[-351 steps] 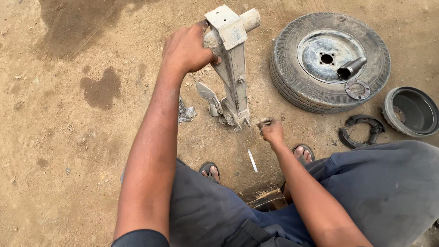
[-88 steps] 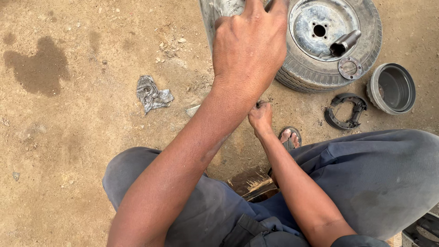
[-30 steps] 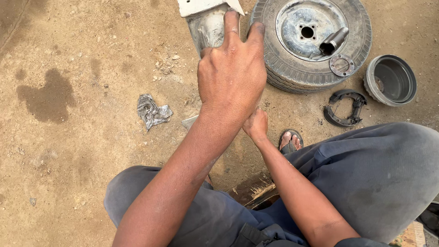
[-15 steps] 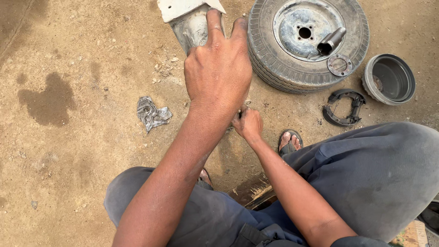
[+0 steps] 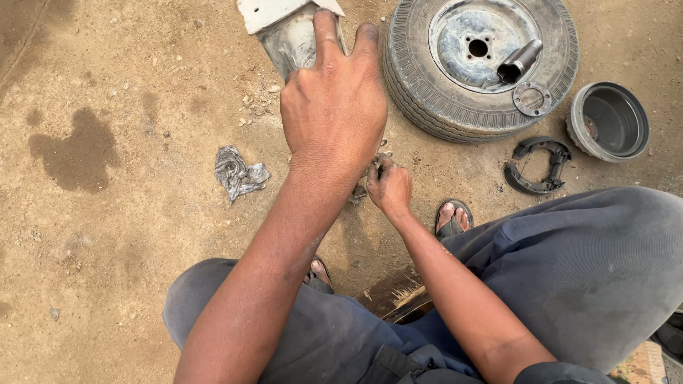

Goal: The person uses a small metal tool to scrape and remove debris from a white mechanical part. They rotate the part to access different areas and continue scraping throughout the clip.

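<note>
L hand (image 5: 334, 107) clamped over the upright grey metal assembly (image 5: 288, 32), fingers wrapped round its upper part, steadying it; only the flat top plate and a bit of the column show past the knuckles. The assembly stands on the dirt ground (image 5: 107, 249) just left of the tyre

R hand (image 5: 389, 186) low at the foot of the assembly, fingers pinched shut on something small and dark; can't tell what, too small and partly hidden by the L wrist

Change vs half a sec back: L hand sits a touch lower in view and the top plate shows more fully; R hand has edged up toward the base, fingers tighter. Reads as work at the bottom fitting going on while the top is braced, no part visibly off yet

Vs approx 12 s ago: then the whole assembly was in plain view, L hand only on its top, R hand near the base with a thin pale rod lying on the ground close by. Now the view has closed in and the forearm covers most of it; rod not seen

Around: wheel w/ tyre (image 5: 484, 64) lying flat, socket tube (image 5: 519, 60) and ring gasket (image 5: 532, 98) on its rim; brake drum (image 5: 608, 121) to the right; brake shoe (image 5: 537, 167) beside it; crumpled rag (image 5: 238, 173) left; sandalled foot (image 5: 452, 217) near R hand
</note>
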